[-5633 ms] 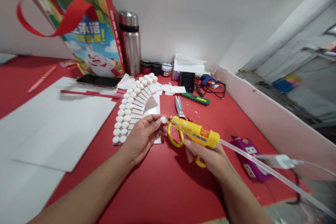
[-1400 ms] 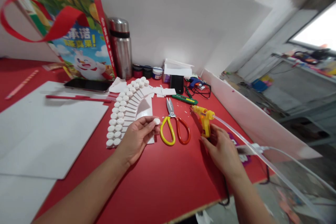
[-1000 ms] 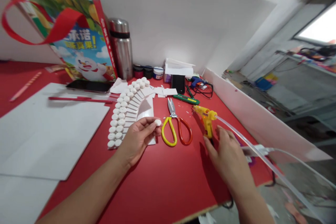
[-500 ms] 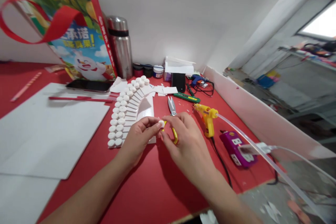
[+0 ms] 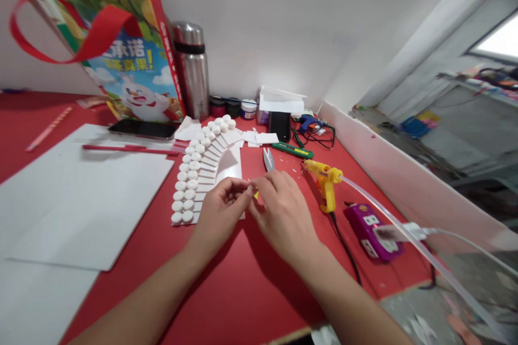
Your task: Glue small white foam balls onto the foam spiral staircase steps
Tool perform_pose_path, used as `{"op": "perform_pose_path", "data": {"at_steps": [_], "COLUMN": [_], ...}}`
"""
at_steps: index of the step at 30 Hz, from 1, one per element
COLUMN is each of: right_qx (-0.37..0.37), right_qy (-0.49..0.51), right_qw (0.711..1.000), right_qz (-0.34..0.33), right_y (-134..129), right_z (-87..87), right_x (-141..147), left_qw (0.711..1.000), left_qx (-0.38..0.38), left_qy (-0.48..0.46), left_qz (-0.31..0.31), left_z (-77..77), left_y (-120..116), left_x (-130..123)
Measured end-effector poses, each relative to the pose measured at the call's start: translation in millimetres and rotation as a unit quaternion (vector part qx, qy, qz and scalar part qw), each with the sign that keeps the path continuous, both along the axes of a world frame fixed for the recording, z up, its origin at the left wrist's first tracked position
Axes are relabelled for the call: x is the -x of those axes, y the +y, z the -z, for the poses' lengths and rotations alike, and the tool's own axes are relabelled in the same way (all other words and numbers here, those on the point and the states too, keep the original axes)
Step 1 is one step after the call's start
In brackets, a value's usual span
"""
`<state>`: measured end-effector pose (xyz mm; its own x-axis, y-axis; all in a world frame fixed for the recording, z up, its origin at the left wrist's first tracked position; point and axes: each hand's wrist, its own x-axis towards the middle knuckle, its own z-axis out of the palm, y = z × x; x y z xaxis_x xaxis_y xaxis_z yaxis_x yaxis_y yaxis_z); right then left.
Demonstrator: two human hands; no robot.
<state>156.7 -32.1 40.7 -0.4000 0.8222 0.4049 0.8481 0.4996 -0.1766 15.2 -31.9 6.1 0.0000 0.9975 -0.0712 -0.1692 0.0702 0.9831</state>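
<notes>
My left hand (image 5: 222,213) is closed, thumb and index finger pinched on a small white disc, now mostly hidden by fingertips. Fingers of my right hand (image 5: 285,207) are also closed on it, tips meeting the left ones. Under the right hand lie scissors (image 5: 268,159), blades pointing away and a bit of yellow handle showing. Just left of and beyond the hands is a curved white piece (image 5: 231,168) with narrow strips radiating from it, edged by a double row of round white discs (image 5: 190,194).
At right are a yellow glue gun (image 5: 328,186) with a long clear stick and a purple power block (image 5: 374,232). A green utility knife (image 5: 292,150), paint jars (image 5: 248,109) and a steel thermos (image 5: 193,73) stand behind. White boards (image 5: 93,199) and a phone (image 5: 141,129) lie left.
The view has shifted slightly, so the scene sits a little to the right. My fingers have closed in around the white disc, and my right hand covers more of the scissors' yellow handles.
</notes>
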Motion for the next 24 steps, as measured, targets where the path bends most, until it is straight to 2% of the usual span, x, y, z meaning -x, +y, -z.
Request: {"op": "perform_pose_path", "data": {"at_steps": [6, 10, 13, 16, 18, 20, 22, 24], "right_qx": [0.024, 0.066, 0.081, 0.087, 0.102, 0.130, 0.180, 0.243], "right_qy": [0.076, 0.142, 0.202, 0.262, 0.305, 0.349, 0.383, 0.379], "right_qw": [0.997, 0.987, 0.976, 0.960, 0.945, 0.926, 0.905, 0.892], "right_qz": [0.004, 0.019, 0.033, 0.044, 0.055, 0.065, 0.043, -0.023], "right_y": [15, 30, 47, 68, 80, 86, 84, 78], "right_z": [-0.3, -7.8, -16.0, -18.2, -13.4, -4.7, 5.2, 13.2], "right_x": [-12, -15, -10, -4, -2, -2, -4, -7], "left_qw": [0.999, 0.998, 0.996, 0.981, 0.963, 0.933, 0.877, 0.804], "left_qx": [-0.021, -0.026, -0.041, -0.096, -0.146, -0.206, -0.285, -0.365], "left_qy": [0.038, 0.052, 0.083, 0.159, 0.215, 0.271, 0.332, 0.383], "left_qz": [-0.018, -0.015, 0.008, 0.050, 0.073, 0.120, 0.199, 0.272], "left_z": [-0.9, 3.3, 7.4, 8.3, 6.6, 3.6, 0.2, -2.0], "left_y": [-1, -1, -2, -3, -6, -10, -16, -24], "left_x": [1, 2, 1, 2, 2, 2, 0, -5]}}
